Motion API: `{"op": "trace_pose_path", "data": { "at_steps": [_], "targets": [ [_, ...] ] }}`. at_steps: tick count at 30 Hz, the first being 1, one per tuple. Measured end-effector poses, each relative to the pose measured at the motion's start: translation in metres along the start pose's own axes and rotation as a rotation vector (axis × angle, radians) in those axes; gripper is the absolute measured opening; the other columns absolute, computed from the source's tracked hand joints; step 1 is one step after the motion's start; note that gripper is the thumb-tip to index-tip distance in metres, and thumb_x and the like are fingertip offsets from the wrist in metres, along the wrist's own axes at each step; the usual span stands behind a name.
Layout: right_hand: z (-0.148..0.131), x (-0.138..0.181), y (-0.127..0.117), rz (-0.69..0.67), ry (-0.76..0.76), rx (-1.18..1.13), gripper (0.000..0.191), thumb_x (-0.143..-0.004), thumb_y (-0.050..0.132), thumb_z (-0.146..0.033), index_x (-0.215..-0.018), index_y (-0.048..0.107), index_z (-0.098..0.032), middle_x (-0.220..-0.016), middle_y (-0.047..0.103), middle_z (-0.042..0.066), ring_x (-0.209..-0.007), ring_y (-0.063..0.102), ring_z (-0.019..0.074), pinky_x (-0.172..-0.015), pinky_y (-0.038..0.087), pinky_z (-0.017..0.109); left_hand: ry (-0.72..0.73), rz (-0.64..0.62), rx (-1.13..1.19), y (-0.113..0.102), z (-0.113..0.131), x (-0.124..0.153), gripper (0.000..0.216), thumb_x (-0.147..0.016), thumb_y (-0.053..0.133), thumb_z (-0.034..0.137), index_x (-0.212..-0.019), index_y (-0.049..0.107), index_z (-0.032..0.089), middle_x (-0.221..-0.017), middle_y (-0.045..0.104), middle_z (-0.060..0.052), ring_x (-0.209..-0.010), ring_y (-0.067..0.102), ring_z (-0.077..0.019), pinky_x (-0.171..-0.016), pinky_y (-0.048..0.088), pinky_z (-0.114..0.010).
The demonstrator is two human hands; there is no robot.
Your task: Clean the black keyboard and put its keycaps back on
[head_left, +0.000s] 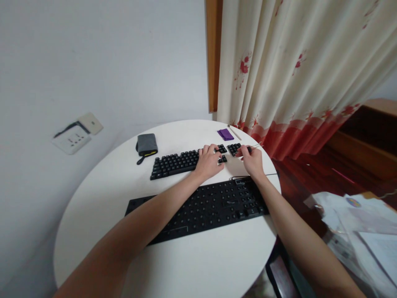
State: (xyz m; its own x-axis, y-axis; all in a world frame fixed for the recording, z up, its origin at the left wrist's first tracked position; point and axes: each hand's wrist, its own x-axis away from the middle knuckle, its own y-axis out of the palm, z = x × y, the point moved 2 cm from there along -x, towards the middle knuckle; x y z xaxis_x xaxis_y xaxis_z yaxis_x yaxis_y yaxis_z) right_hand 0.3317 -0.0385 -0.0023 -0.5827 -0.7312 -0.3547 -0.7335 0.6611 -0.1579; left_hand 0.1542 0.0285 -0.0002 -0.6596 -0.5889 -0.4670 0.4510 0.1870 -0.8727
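Observation:
Two black keyboards lie on a round white table (102, 194). The far keyboard (173, 162) has raised keycaps; the near keyboard (214, 207) looks flat, with most caps off and a few left at its right end. My left hand (208, 162) rests on the far keyboard's right part, fingers curled down and thumb pressed in. My right hand (252, 159) is at that keyboard's number-pad end (234, 148), its fingers pinched together. A thin pale wire (258, 145) sticks out beside them. What either hand grips is hidden.
A grey pouch (147, 144) with a dark strap lies at the table's back left. A purple cloth (225, 134) and a thin stick (235, 132) lie at the back by the curtain (294, 70). Papers (362, 231) are piled at lower right. A wall socket (72, 141) is on the left wall.

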Motion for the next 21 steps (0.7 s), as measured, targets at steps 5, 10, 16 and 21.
{"op": "trace_pose_path", "data": {
  "at_steps": [5, 10, 16, 21],
  "targets": [
    [0.0024, -0.0006, 0.0008, -0.01, 0.012, 0.012, 0.042, -0.09, 0.053, -0.051, -0.075, 0.07, -0.016, -0.068, 0.074, 0.009, -0.065, 0.068, 0.021, -0.067, 0.051, 0.031, 0.005, 0.015, 0.01, 0.0027, -0.0027, -0.0017, 0.01, -0.079, 0.072, 0.027, -0.087, 0.072, 0.022, -0.131, 0.052, -0.008, -0.118, 0.042, -0.0325, -0.093, 0.039, -0.05],
    [0.0069, -0.0019, 0.0021, -0.019, 0.027, 0.008, 0.044, -0.089, 0.053, -0.055, -0.076, 0.069, -0.016, -0.067, 0.073, 0.009, -0.064, 0.068, 0.0208, -0.065, 0.051, 0.031, -0.001, 0.006, 0.035, 0.0055, -0.0046, -0.0039, 0.006, -0.078, 0.073, 0.026, -0.083, 0.073, 0.022, -0.131, 0.052, -0.009, -0.12, 0.041, -0.0335, -0.094, 0.039, -0.051],
    [0.0093, -0.0022, 0.0028, -0.037, 0.016, 0.0, 0.043, -0.09, 0.052, -0.054, -0.077, 0.069, -0.016, -0.068, 0.074, 0.008, -0.065, 0.069, 0.0209, -0.066, 0.051, 0.031, 0.01, 0.0, 0.053, 0.0073, -0.0071, -0.0051, 0.009, -0.078, 0.075, 0.029, -0.084, 0.075, 0.023, -0.129, 0.052, -0.007, -0.12, 0.041, -0.0326, -0.094, 0.04, -0.05],
    [0.008, -0.001, 0.0024, -0.034, 0.024, -0.006, 0.044, -0.09, 0.052, -0.054, -0.078, 0.07, -0.015, -0.068, 0.074, 0.009, -0.065, 0.069, 0.0212, -0.067, 0.052, 0.032, 0.02, 0.0, 0.051, 0.0071, -0.0076, -0.0046, 0.011, -0.078, 0.076, 0.03, -0.085, 0.076, 0.023, -0.129, 0.053, -0.007, -0.119, 0.042, -0.0323, -0.094, 0.04, -0.05]
  ]
}}
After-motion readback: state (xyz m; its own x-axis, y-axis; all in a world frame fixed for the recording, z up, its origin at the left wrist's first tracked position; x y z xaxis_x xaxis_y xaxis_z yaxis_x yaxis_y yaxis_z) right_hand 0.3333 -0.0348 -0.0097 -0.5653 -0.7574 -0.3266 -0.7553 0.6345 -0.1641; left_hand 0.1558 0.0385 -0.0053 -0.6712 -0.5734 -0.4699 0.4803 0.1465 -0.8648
